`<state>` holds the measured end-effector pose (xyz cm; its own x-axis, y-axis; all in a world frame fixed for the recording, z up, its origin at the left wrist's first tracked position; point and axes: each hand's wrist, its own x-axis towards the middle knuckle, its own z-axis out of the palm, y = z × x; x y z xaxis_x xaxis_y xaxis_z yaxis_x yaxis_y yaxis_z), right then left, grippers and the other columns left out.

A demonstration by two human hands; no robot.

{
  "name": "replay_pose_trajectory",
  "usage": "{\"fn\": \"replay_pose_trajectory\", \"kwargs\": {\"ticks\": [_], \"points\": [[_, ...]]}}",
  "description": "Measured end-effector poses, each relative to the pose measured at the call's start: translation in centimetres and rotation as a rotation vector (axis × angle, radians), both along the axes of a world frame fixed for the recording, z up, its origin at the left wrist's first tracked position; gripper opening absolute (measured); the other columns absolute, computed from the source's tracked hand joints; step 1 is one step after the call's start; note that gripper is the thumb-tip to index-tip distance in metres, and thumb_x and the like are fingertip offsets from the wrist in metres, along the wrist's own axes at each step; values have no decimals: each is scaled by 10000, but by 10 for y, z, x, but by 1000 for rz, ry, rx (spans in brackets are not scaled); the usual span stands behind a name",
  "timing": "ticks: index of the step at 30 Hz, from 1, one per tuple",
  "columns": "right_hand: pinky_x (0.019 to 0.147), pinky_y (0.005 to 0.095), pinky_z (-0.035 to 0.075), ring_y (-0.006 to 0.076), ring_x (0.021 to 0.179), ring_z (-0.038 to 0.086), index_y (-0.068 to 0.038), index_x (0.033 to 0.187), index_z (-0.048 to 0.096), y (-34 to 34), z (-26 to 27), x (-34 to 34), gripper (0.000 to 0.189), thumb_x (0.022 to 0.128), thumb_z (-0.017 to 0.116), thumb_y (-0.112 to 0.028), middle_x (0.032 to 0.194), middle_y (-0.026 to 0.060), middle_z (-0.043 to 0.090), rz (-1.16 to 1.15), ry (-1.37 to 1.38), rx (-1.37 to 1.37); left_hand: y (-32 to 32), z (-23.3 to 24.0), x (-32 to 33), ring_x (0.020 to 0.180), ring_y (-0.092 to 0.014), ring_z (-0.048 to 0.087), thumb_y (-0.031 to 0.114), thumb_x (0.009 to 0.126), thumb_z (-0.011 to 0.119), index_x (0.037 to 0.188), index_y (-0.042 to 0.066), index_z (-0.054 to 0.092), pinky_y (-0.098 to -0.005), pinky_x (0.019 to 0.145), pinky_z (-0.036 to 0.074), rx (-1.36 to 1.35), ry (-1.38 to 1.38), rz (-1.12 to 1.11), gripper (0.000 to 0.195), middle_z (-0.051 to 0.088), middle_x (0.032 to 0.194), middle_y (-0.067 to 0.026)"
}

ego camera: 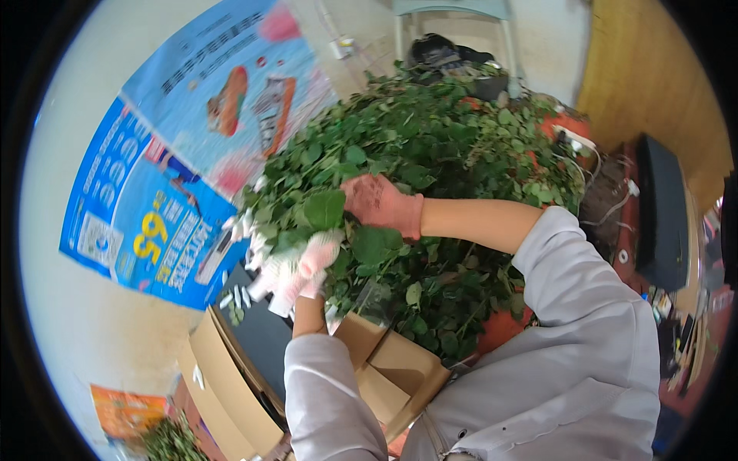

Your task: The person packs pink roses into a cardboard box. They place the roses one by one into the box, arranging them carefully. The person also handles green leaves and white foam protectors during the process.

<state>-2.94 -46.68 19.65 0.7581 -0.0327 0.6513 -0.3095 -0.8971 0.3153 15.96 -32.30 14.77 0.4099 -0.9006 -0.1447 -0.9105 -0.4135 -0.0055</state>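
A big heap of leafy green stems [403, 138] spreads out before me. My left hand [294, 268], in a pale pink-and-white knit glove and blurred, is at the near left edge of the heap, under some large leaves. My right hand [377, 204], in a pink glove with dark stains on its back, lies at the heap beside a large rounded leaf [324, 210]. Its fingers are hidden by leaves. Several small white tube-like pieces [235, 298] lie on a dark surface to the left of my left hand.
An open cardboard box [398, 374] stands close to my body, and another cardboard box [230, 386] at the lower left. Blue posters [190, 155] cover the left wall. A pale chair [452, 8] stands behind the heap; white cables [594, 173] and a dark panel [666, 213] are at the right.
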Motion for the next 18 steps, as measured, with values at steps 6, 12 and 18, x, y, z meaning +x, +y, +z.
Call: {"fn": "replay_pose_trajectory", "kwargs": {"ticks": [6,12,18], "points": [[771,438,501,252,948,599,-88,1105,610,-104,71,-99,331,799,558,-203,1061,118,627,-420,-304,-242,7,-40,-3,1109,-303,560,94,806,553,1420,226,332,-400,903,466,105,-81,126,666,522,1253,-145],[550,331,463,179,651,588,-35,804,624,-212,172,-281,146,817,528,-144,723,88,625,570,-1331,1383,2,-70,4,1135,-293,553,66,794,536,1461,202,235,-392,924,462,232,-15,134,744,517,1267,-173],[578,326,464,193,683,582,-47,854,598,-210,231,-399,130,819,510,-137,756,85,604,332,-1463,936,-7,-93,23,1156,-280,541,62,763,576,1470,217,212,-373,968,436,315,40,185,811,492,1315,-165]]}}
